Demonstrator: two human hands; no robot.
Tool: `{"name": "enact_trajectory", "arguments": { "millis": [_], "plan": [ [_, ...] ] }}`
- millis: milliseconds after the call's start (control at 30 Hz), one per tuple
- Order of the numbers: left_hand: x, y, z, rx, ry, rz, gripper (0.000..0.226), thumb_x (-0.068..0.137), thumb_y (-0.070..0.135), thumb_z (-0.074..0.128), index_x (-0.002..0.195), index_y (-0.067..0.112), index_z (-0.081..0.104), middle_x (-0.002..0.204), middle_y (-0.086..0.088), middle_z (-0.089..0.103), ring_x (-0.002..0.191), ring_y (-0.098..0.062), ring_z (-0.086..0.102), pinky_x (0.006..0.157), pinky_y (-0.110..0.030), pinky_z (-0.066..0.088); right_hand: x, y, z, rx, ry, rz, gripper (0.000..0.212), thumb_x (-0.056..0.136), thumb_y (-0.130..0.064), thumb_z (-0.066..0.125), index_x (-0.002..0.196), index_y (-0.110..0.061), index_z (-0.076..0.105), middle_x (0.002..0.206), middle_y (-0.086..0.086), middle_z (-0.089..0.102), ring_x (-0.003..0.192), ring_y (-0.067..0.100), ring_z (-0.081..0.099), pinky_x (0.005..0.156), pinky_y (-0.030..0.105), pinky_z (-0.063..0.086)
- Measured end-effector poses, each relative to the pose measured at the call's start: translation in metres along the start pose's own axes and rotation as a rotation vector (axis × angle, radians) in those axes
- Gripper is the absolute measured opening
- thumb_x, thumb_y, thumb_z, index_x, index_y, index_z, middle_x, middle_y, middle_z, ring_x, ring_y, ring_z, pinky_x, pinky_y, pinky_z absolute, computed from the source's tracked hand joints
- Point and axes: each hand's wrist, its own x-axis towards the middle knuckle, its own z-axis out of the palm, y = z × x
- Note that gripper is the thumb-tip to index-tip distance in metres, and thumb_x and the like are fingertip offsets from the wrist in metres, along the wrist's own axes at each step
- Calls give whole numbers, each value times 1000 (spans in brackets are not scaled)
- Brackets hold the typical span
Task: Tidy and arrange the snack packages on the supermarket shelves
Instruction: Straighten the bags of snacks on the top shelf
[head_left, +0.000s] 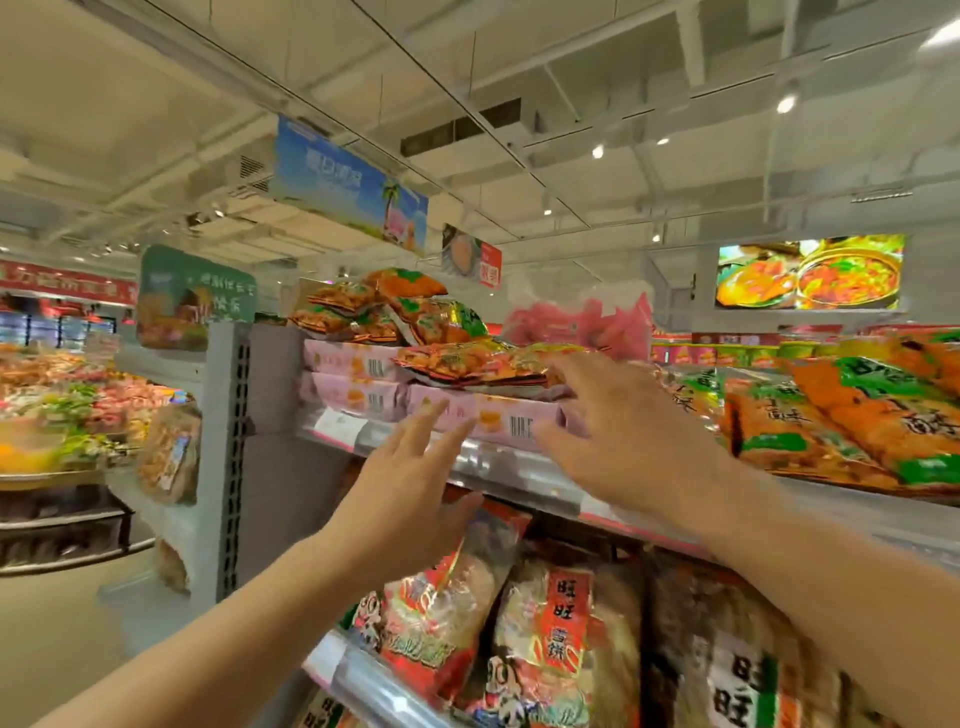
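A supermarket: metal shelves (519, 478) with price-tag rails carry stacked snack packages (447, 358), hanging promotional signs (350, 184) dangle from an open ceiling with spotlights, and a lit food display screen (808, 273) glows beyond the aisle.

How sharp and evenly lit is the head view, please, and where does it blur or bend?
Head view: evenly lit by ceiling spots; right hand and left hand are motion-blurred, pink packs smeared; wide-angle bends the shelf edge.

White beamed ceiling (597, 62) with spotlights (786, 104), hanging banners (348, 184), lit food screen (809, 271).
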Motion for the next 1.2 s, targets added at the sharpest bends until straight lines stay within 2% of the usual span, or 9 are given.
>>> {"name": "enact_trajectory", "arguments": {
  "millis": [100, 167, 267, 433, 633, 767, 933, 1067, 1200],
  "plan": [
    [8, -9, 21, 37, -38, 93, 69, 90, 66, 32, 149, 48, 0, 161, 11, -9, 147, -17, 2, 117, -43, 6, 46, 4, -1, 116, -15, 80, 40, 94, -43, 43, 125, -23, 59, 126, 0, 60, 107, 17, 57, 84, 28, 44],
    [13, -18, 17, 45, 43, 161, 65, 87, 69, 21, 148, 45, 22, 160, 6, 16, 143, -19, 19, 114, -43, 14, 67, 6, 1, 119, -12, 116, 35, 96, -42, 41, 104, -21, 67, 101, -3, 65, 83, 6, 55, 65, 20, 36],
    [38, -36, -4, -65, 248, 244, 57, 90, 57, 32, 130, 25, 57, 131, 2, 56, 122, -23, 47, 100, -42, 34, 87, 7, 9, 55, -50, 208, 38, 96, -45, 41, 89, -17, 67, 79, -2, 64, 66, 0, 50, 55, 19, 31],
    [109, -61, -39, -164, 355, 102, 43, 92, 50, 45, 123, 22, 58, 120, -1, 56, 115, -25, 47, 91, -39, 39, 96, 8, 26, 135, -140, 478, 37, 84, -47, 55, 81, -11, 62, 60, 5, 63, 42, 10, 48, 44, 23, 34],
    [144, -72, -39, 99, -69, -102, 62, 86, 72, 33, 109, 22, 60, 125, -12, 53, 124, -35, 38, 100, -50, 35, 100, 2, 29, 57, -216, 632, 63, 76, -57, 56, 125, -19, 46, 87, -1, 55, 70, 9, 56, 56, 27, 51],
    [145, -67, -47, 114, -115, -37, 62, 82, 77, 34, 79, 20, 60, 96, -6, 53, 114, -34, 40, 96, -48, 35, 108, -1, 26, 183, -203, 733, 63, 74, -72, 56, 99, -14, 57, 93, 6, 62, 67, 11, 54, 50, 23, 42],
    [146, -59, -53, 68, -148, 19, 52, 83, 72, 47, 85, 21, 55, 93, -4, 55, 97, -27, 49, 89, -44, 46, 105, 1, 29, 140, -65, 702, 55, 71, -63, 68, 94, -15, 56, 89, -2, 60, 78, 14, 56, 57, 29, 40],
    [150, -60, -55, -108, -237, 39, 46, 83, 62, 58, 93, 17, 60, 82, -1, 67, 70, -14, 59, 58, -27, 48, 99, -1, 31, 170, 40, 667, 39, 70, -58, 71, 80, -26, 51, 83, -6, 61, 71, 8, 54, 58, 29, 43],
    [164, -65, -64, -183, -283, 39, 49, 71, 64, 70, 83, 17, 62, 69, 5, 62, 59, -11, 55, 50, -21, 44, 93, 2, 28, 249, 75, 656, 49, 67, -57, 75, 98, -30, 49, 94, -12, 57, 86, 10, 59, 74, 34, 51]
  ]
}}
